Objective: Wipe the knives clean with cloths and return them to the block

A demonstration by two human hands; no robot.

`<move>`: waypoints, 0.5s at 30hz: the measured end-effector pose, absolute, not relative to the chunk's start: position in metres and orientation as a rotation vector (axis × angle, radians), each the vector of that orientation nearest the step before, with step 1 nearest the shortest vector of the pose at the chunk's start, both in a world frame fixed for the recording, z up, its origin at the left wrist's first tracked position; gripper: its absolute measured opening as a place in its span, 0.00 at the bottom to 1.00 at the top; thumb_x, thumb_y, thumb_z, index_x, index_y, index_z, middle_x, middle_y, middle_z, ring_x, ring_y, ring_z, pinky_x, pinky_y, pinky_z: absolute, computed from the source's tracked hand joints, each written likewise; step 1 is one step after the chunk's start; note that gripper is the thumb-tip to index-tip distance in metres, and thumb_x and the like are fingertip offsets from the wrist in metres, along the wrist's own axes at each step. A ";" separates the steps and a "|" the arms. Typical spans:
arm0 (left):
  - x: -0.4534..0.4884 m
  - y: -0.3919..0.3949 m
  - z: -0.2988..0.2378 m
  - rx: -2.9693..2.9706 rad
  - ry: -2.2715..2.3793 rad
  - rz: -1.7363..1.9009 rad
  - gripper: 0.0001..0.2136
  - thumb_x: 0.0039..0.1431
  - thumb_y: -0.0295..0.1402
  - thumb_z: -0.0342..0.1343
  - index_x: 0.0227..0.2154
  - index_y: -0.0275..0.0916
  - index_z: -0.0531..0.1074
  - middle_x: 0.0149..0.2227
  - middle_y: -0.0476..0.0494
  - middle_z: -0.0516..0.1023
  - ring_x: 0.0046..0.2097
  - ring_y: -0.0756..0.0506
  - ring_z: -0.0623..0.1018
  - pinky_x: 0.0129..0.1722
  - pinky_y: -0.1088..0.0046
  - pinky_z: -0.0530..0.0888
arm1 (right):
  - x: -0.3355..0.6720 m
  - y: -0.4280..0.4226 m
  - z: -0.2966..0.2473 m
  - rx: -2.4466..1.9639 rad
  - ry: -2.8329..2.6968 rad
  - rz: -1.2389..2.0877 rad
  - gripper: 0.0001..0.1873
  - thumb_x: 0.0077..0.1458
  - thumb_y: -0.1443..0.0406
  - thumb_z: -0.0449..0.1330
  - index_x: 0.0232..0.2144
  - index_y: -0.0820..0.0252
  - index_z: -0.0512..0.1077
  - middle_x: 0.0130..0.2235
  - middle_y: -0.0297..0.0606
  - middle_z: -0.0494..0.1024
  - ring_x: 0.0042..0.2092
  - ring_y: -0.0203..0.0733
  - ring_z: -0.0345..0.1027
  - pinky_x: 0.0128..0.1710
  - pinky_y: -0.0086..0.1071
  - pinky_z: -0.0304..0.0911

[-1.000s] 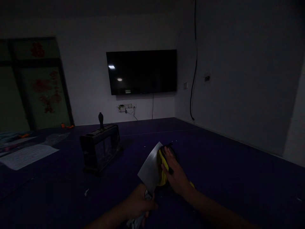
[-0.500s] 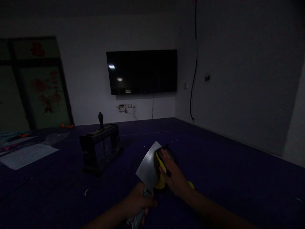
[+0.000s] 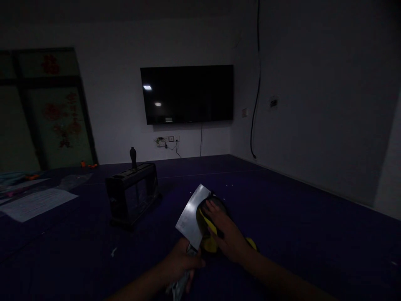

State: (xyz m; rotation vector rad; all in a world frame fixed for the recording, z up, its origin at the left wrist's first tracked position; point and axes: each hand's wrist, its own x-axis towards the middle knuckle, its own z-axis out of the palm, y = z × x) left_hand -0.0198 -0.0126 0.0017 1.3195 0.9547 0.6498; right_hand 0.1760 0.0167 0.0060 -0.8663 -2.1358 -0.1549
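My left hand (image 3: 181,263) is wrapped around the handle of a cleaver (image 3: 192,215). The broad metal blade points up and away from me; pale, crumpled-looking material covers the handle. My right hand (image 3: 226,230) lies over a rounded black-and-yellow object (image 3: 209,244), its fingers pressed across the top. That object rests against or just over the blade's right side; the dim light hides its exact kind. Part of it is covered by my palm, and more yellow shows beyond my right wrist.
A dark stand with clear sides (image 3: 131,172) and an upright dark handle (image 3: 133,156) is ahead left on the purple surface (image 3: 282,234). Papers (image 3: 39,204) lie far left. A television (image 3: 188,95) hangs on the back wall, and a black cable (image 3: 255,113) runs down the right wall.
The cleaver blade and the black-and-yellow object have shifted slightly left, with my right hand moving along. My left hand keeps its hold on the handle.
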 end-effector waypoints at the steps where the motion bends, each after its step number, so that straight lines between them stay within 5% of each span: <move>1: -0.020 -0.012 0.002 1.309 0.958 0.652 0.20 0.33 0.36 0.60 0.30 0.39 0.58 0.10 0.59 0.63 0.09 0.54 0.59 0.10 0.82 0.55 | 0.176 0.015 0.007 -0.844 -2.153 -0.159 0.31 0.54 0.66 0.51 0.60 0.57 0.49 0.63 0.40 0.48 0.63 0.48 0.41 0.58 0.50 0.49; 15: -0.021 -0.007 -0.004 1.323 0.878 0.725 0.15 0.34 0.36 0.59 0.27 0.36 0.64 0.10 0.54 0.65 0.11 0.51 0.64 0.12 0.80 0.58 | 0.171 -0.003 0.018 -0.599 -2.433 -0.150 0.32 0.48 0.66 0.52 0.57 0.59 0.56 0.61 0.39 0.55 0.61 0.46 0.47 0.57 0.42 0.51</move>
